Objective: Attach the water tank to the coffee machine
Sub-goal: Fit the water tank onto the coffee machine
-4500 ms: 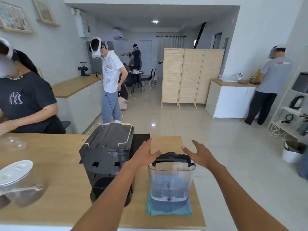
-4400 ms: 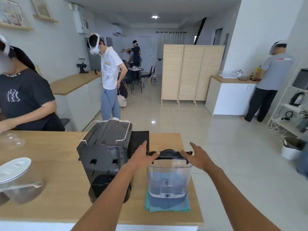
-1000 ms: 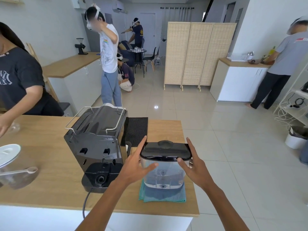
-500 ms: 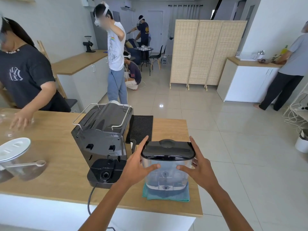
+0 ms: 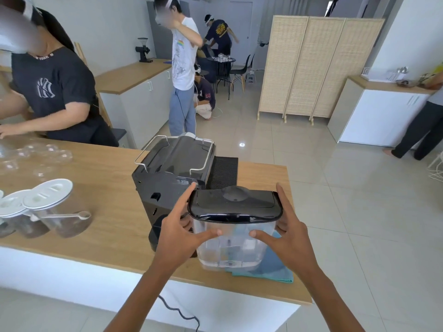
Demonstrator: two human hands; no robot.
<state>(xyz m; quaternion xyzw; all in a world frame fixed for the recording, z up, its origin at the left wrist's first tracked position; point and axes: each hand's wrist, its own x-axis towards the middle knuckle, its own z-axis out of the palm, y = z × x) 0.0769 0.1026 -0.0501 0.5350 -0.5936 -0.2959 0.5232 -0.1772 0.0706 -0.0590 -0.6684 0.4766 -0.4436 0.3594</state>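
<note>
Clear water tank (image 5: pixel 233 245), black lid, seemingly tilted.

The tank (image 5: pixel 233 238) is a clear plastic box with see-through walls and a shiny black lid (image 5: pixel 235 204) on top. The lid is shut and has a round dip in the middle. The tank is upright, tipped a little. It is near the front right corner of the surface (image 5: pixel 103 188), and it is hard to tell if its bottom touches anything. The coffee machine (image 5: pixel 171 178) is a black box with a thin metal rail around its top. It stands on the surface just left of the tank, its back towards the front edge. The tank is beside the machine, not joined to it.
</note>
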